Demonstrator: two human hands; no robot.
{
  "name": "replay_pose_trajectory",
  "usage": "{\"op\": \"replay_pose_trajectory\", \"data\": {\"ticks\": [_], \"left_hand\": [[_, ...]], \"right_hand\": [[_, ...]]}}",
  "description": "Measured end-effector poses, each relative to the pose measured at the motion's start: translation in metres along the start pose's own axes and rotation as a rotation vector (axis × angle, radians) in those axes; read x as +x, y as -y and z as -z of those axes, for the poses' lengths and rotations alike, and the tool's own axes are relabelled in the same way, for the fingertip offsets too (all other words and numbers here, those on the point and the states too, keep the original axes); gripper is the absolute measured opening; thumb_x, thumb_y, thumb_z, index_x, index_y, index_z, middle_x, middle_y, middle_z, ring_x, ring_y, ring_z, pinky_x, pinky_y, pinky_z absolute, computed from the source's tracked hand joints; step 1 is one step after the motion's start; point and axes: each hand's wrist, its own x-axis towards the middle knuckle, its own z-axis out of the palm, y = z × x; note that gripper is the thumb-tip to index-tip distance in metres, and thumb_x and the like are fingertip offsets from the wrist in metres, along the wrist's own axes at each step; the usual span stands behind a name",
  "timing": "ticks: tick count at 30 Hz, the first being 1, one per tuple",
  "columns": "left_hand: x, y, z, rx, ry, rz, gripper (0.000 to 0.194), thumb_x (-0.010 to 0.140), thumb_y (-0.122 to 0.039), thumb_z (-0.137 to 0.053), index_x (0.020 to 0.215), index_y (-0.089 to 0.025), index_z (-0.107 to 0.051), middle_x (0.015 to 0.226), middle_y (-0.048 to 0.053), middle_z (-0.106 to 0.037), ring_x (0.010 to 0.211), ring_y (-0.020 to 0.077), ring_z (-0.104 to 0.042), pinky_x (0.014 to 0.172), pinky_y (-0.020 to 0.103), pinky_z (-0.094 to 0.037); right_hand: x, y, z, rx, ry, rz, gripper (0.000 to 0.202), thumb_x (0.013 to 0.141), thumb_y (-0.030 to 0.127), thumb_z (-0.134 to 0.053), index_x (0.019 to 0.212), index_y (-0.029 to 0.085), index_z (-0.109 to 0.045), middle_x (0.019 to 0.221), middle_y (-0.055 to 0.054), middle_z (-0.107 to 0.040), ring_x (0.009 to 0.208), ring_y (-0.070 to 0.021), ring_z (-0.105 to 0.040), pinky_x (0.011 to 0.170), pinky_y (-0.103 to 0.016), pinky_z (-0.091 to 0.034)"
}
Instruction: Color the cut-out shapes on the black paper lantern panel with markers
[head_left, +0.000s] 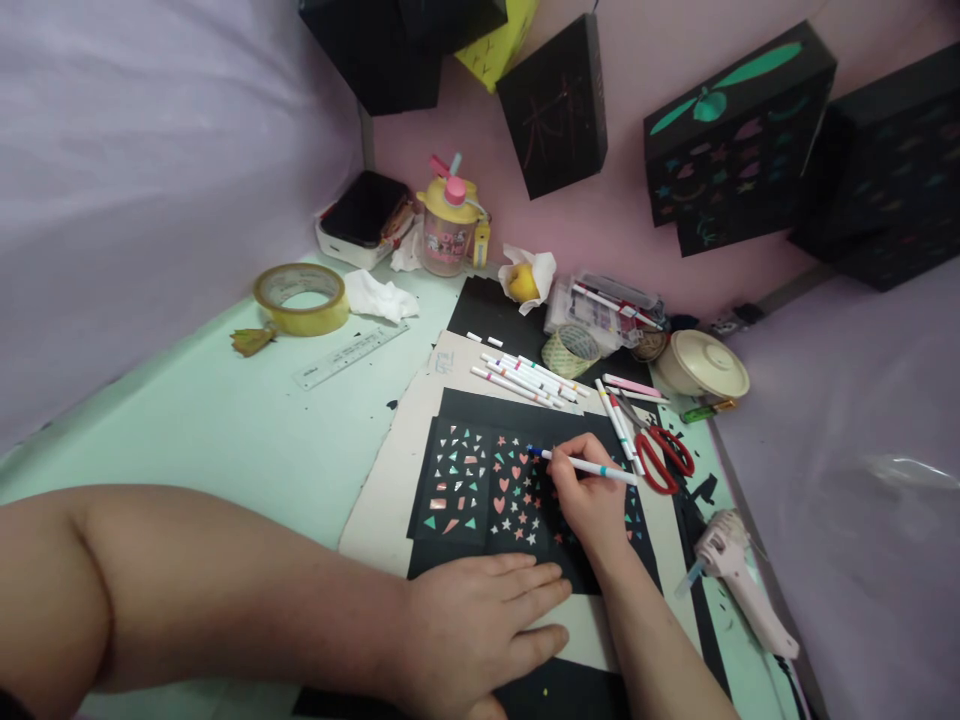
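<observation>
A black paper sheet (pixel 489 500) lies on white board, covered with small coloured triangles, hearts and stars. My right hand (pixel 589 490) is closed around a white marker (pixel 600 468) whose blue tip meets the sheet near the hearts and stars. Flat across the lower edge of the black paper, my left hand (pixel 487 625) rests with its fingers stretched out and holds nothing. Several white markers (pixel 525 380) lie in a loose pile just beyond the sheet. Part of the sheet's right side is hidden by my right hand.
Red-handled scissors (pixel 656 462) and a pale glue gun (pixel 742 580) are at the right. Behind are a lidded bowl (pixel 701 365), a yellow-topped bottle (pixel 448 235) and a paper-wrapped fruit (pixel 523 283). Yellow tape (pixel 304 300) and a ruler (pixel 351 355) lie left. Black boxes (pixel 559 110) hang above.
</observation>
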Motion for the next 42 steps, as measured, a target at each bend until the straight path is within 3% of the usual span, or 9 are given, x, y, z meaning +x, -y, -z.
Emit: {"op": "replay_pose_trajectory", "data": {"ticks": [12, 24, 32, 42], "left_hand": [[0.002, -0.001, 0.011, -0.084, -0.009, 0.018, 0.062, 0.088, -0.044, -0.052, 0.136, -0.007, -0.041, 0.146, 0.020, -0.032, 0.136, 0.0296, -0.029, 0.112, 0.041, -0.025], [0.001, 0.000, 0.000, -0.064, -0.030, 0.016, 0.064, 0.086, -0.045, -0.054, 0.136, -0.007, -0.039, 0.147, 0.020, -0.031, 0.137, 0.0298, -0.027, 0.113, 0.041, -0.023], [0.001, -0.001, 0.006, -0.025, -0.027, 0.004, 0.064, 0.086, -0.047, -0.054, 0.134, -0.006, -0.042, 0.145, 0.020, -0.034, 0.135, 0.0302, -0.031, 0.112, 0.040, -0.025], [0.000, 0.000, 0.000, 0.033, -0.009, 0.002, 0.068, 0.087, -0.052, -0.050, 0.137, -0.008, -0.038, 0.148, 0.020, -0.029, 0.137, 0.0296, -0.026, 0.113, 0.039, -0.021]], "right_hand": [[-0.001, 0.000, 0.000, -0.001, -0.001, -0.004, 0.014, 0.081, 0.024, -0.054, 0.068, 0.020, -0.053, 0.059, 0.004, -0.053, 0.053, -0.0119, -0.050, 0.053, -0.024, -0.041], [0.000, 0.001, -0.001, 0.013, -0.024, 0.008, 0.014, 0.081, 0.024, -0.053, 0.068, 0.020, -0.053, 0.060, 0.004, -0.053, 0.054, -0.0119, -0.049, 0.056, -0.025, -0.040], [0.000, 0.000, 0.000, 0.019, -0.025, 0.012, 0.013, 0.081, 0.023, -0.054, 0.067, 0.020, -0.053, 0.060, 0.004, -0.054, 0.054, -0.0118, -0.049, 0.055, -0.025, -0.040], [0.000, 0.001, 0.000, 0.012, -0.019, 0.019, 0.013, 0.080, 0.021, -0.054, 0.067, 0.020, -0.052, 0.061, 0.004, -0.054, 0.056, -0.0120, -0.050, 0.057, -0.025, -0.040]]}}
